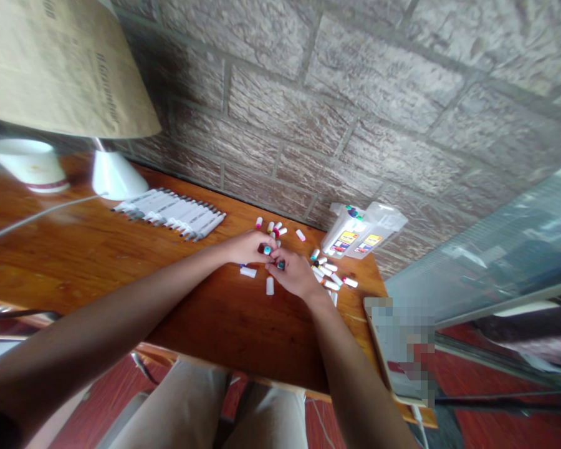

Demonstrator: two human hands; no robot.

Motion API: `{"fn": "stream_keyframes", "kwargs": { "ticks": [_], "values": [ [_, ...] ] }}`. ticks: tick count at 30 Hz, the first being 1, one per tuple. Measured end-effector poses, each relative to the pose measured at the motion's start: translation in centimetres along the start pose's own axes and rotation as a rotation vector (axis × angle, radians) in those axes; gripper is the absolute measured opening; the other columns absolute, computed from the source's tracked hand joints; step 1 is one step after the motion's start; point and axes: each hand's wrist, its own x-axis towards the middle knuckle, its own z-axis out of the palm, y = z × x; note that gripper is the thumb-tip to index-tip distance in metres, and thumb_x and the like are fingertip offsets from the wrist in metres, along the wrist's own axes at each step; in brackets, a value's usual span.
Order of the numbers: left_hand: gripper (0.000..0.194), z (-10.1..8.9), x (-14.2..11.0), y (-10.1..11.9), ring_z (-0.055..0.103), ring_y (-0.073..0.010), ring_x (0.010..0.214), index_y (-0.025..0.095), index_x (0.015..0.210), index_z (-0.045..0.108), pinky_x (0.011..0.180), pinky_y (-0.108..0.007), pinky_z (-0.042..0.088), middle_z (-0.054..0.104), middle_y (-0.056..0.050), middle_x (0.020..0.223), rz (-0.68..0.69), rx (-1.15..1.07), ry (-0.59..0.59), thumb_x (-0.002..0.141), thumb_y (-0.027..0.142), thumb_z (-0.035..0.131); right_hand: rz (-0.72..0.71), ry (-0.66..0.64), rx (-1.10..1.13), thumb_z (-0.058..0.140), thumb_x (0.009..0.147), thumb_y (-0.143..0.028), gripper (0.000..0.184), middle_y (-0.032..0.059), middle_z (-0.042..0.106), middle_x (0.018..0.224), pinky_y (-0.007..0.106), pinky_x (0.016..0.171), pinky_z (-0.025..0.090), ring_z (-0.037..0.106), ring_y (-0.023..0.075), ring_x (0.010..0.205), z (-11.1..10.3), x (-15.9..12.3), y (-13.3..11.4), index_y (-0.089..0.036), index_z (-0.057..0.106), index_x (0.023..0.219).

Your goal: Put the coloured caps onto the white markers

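Observation:
My left hand (249, 247) is closed around a small white marker cap with a teal end (267, 250). Right beside it, my right hand (296, 272) has its fingers curled on a darker green-ended marker cap (281, 265), mostly hidden by the fingers. The two hands touch or nearly touch at the fingertips. Just below them on the table lie a white cap (248, 272) and another white cap (270, 286). Behind my hands sits a small group of caps with coloured ends (271, 226). More caps (328, 272) are scattered to the right of my right hand.
A row of white markers (172, 212) lies side by side on the wooden table (206, 318). Further left stand a lamp (116, 174) and a paper cup (37, 165). At the back right, a clear plastic case (362, 232) leans near the brick wall. A partly blurred-out device (388, 349) rests at the right edge.

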Motion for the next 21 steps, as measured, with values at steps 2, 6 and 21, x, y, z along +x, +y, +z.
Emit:
{"fn": "stream_keyframes", "kwargs": {
  "ticks": [2, 6, 21],
  "values": [
    [0.013, 0.0, 0.0, 0.0, 0.068, -0.0154, 0.085, 0.013, 0.090, 0.074, 0.081, -0.024, 0.049, 0.078, -0.005, 0.092, -0.014, 0.011, -0.009, 0.083, 0.023, 0.071, 0.001, -0.004, -0.020, 0.067, 0.093, -0.024, 0.013, 0.0029, 0.079, 0.105, 0.030, 0.090, 0.051, 0.073, 0.0196, 0.095, 0.0, 0.0, -0.1, -0.022, 0.073, 0.103],
    [0.012, -0.1, -0.1, 0.2, 0.066, -0.0135, 0.079, 0.013, 0.089, 0.074, 0.076, -0.022, 0.047, 0.076, -0.003, 0.087, -0.020, 0.055, -0.019, 0.083, 0.023, 0.071, -0.008, -0.031, -0.076, 0.064, 0.095, -0.026, 0.014, 0.0037, 0.079, 0.110, 0.031, 0.093, 0.051, 0.073, 0.0217, 0.103, -0.2, -0.3, -0.5, -0.023, 0.072, 0.106],
    [0.014, 0.5, 0.0, 2.7, 0.061, -0.0154, 0.069, 0.019, 0.074, 0.058, 0.065, -0.025, 0.038, 0.068, -0.001, 0.073, -0.136, 0.413, -0.084, 0.082, 0.028, 0.064, -0.049, -0.163, -0.203, 0.057, 0.102, -0.036, 0.033, 0.0148, 0.073, 0.128, 0.038, 0.100, 0.052, 0.071, 0.0303, 0.117, -0.7, -1.8, -2.6, -0.014, 0.062, 0.126]
  ]
}}
